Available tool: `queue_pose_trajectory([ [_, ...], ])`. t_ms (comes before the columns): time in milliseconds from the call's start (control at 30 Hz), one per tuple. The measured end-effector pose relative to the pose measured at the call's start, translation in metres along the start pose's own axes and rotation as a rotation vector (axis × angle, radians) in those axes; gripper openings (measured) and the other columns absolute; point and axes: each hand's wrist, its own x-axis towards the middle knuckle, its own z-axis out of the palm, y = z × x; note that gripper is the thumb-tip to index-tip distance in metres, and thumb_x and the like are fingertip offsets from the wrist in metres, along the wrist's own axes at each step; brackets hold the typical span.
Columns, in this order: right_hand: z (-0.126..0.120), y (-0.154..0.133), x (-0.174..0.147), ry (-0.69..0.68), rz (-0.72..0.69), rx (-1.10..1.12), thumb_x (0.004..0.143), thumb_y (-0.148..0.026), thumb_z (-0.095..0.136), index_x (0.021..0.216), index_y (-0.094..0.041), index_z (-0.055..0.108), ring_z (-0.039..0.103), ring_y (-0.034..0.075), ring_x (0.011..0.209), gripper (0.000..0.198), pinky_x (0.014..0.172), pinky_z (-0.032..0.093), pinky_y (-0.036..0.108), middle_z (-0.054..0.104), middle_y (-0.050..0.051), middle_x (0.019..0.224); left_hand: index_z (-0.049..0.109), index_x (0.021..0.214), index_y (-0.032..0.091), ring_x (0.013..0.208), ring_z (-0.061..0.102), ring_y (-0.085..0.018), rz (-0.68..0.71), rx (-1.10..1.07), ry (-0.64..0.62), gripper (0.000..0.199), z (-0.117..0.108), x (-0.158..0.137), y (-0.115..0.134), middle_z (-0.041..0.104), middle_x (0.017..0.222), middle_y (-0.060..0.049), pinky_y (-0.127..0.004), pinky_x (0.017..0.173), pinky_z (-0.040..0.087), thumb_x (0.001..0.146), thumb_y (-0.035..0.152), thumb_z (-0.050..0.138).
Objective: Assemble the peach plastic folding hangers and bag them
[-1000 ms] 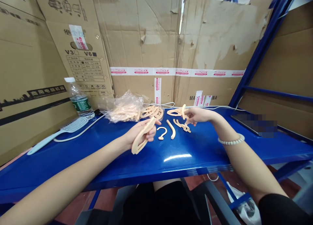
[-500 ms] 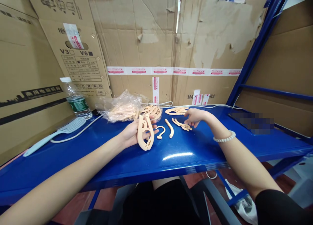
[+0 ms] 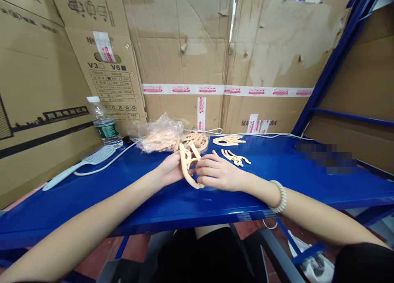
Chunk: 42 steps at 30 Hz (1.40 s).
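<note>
A beige plastic folding clothes hanger (image 3: 185, 168), its arms folded together, is held upright above the blue table. My left hand (image 3: 172, 168) is closed round it from the left and behind. From the right, my right hand (image 3: 220, 174) has its fingers curled on the hanger's lower right side; its fingertips are partly hidden. Just beyond the right hand lie several loose curved hanger pieces (image 3: 235, 157). Further back is a small pile of beige hanger parts (image 3: 228, 141).
A clear plastic bag of hanger parts (image 3: 161, 137) lies at the back, with more parts (image 3: 197, 140) beside it. Left of it are a water bottle (image 3: 106, 127) and a pale blue hairbrush (image 3: 95, 155). Cardboard sheets (image 3: 184, 65) line the back; a white cable (image 3: 264, 135) runs along it.
My right hand has moved left from the loose pieces to the hanger and now grips it too. The hanger has turned slightly in my left hand. The view has shifted a little left.
</note>
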Motion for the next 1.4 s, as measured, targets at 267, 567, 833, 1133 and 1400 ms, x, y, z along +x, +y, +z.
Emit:
queue_pose_trajectory([
  [267, 0.009, 0.006, -0.003, -0.014, 0.134, -0.008, 0.102, -0.026, 0.041, 0.082, -0.018, 0.057, 0.057, 0.017, 0.091, 0.026, 0.096, 0.038, 0.038, 0.067, 0.005, 0.087, 0.064, 0.096, 0.011, 0.071, 0.064, -0.019, -0.001, 0.095, 0.093, 0.038, 0.011, -0.003, -0.004, 0.067, 0.082, -0.010, -0.033, 0.068, 0.055, 0.100, 0.036, 0.035],
  [567, 0.002, 0.008, -0.003, -0.230, 0.240, 0.013, 0.095, -0.040, 0.054, 0.091, -0.017, 0.059, 0.051, 0.022, 0.093, 0.024, 0.087, 0.038, 0.037, 0.061, 0.010, 0.102, 0.056, 0.078, 0.014, 0.058, 0.052, -0.011, 0.174, 0.584, 0.156, 0.032, -0.004, -0.001, -0.009, 0.056, 0.065, 0.002, -0.023, 0.057, 0.047, 0.076, 0.040, 0.073],
  [833, -0.007, 0.008, 0.000, -0.212, 0.446, -0.030, 0.088, -0.045, 0.063, 0.096, -0.014, 0.060, 0.051, 0.024, 0.090, 0.032, 0.076, 0.040, 0.033, 0.056, 0.013, 0.104, 0.053, 0.070, 0.014, 0.045, 0.049, -0.009, 0.405, 0.766, 0.124, 0.044, 0.003, -0.005, 0.003, 0.056, 0.061, 0.001, -0.020, 0.041, 0.039, 0.074, 0.056, 0.066],
  [1133, -0.003, 0.007, -0.001, -0.339, 0.612, 0.083, 0.097, -0.020, 0.048, 0.094, -0.016, 0.051, 0.056, 0.017, 0.069, 0.006, 0.076, 0.029, 0.032, 0.068, 0.005, 0.086, 0.055, 0.074, 0.013, 0.051, 0.061, -0.013, 0.578, 0.803, 0.208, 0.051, 0.007, -0.008, 0.002, 0.062, 0.067, -0.001, -0.027, 0.051, 0.055, 0.071, 0.063, 0.066],
  [1400, 0.004, 0.007, -0.005, -0.236, 0.427, -0.059, 0.092, -0.018, 0.051, 0.091, -0.016, 0.056, 0.053, 0.018, 0.072, 0.005, 0.080, 0.025, 0.035, 0.065, 0.004, 0.077, 0.058, 0.074, 0.012, 0.048, 0.060, -0.014, 0.434, 0.646, 0.262, 0.044, 0.002, -0.002, 0.004, 0.061, 0.055, 0.001, -0.024, 0.044, 0.052, 0.064, 0.052, 0.075],
])
